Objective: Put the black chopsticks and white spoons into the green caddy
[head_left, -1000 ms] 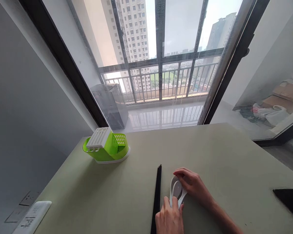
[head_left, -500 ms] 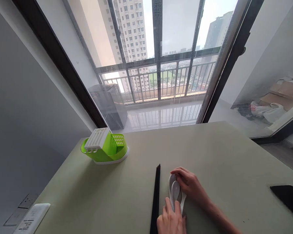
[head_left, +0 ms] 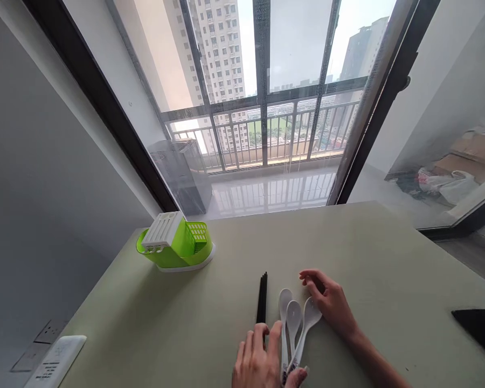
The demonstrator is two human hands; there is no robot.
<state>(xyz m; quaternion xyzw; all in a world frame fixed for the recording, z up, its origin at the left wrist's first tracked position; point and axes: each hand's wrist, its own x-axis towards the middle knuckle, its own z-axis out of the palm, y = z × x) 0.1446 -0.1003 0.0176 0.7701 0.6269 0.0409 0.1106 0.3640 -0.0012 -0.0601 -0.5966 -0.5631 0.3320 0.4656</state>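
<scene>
Three white soup spoons (head_left: pixel 294 315) lie fanned out on the table, bowls pointing away from me, a dark pattern near their handle ends. Just left of them is a bundle of black chopsticks (head_left: pixel 262 299). My left hand (head_left: pixel 256 361) is spread over the lower part of the chopsticks, its thumb out by the spoon handles; I cannot tell how firmly it touches either. Beside the rightmost spoon's bowl, my right hand (head_left: pixel 329 302) rests with loosely bent fingers and nothing visible in it.
A green and white utensil caddy (head_left: pixel 178 245) stands at the table's back left. On the left edge lies a white power strip (head_left: pixel 59 358), and a black flat object (head_left: pixel 479 328) is at the right. Behind the table (head_left: pixel 291 242) is a glass door.
My left hand has shifted left from the spoon handles onto the chopsticks. My right hand has come off the spoons to the right, and the spoons now lie spread apart.
</scene>
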